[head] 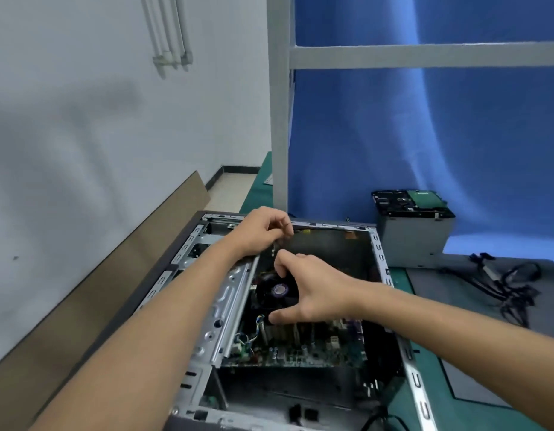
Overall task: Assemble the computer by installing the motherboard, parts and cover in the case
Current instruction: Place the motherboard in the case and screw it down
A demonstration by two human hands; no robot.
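Observation:
An open grey computer case [382, 269] lies on the green bench. Inside it sits the motherboard [300, 346] with a black round cooler fan [274, 290]. My left hand [263, 228] reaches over the far left of the case with its fingers curled, pinching something small and dark near the case's back edge. My right hand [313, 287] hovers over the fan, forefinger and thumb curled toward the same spot. What the fingers hold is too small and blurred to name.
A metal drive cage with a hard drive [412, 225] stands behind the case on the right. Loose black cables [512, 281] lie on a grey mat at the right. A brown panel [108, 275] leans along the left wall. A grey frame post [280, 119] rises behind.

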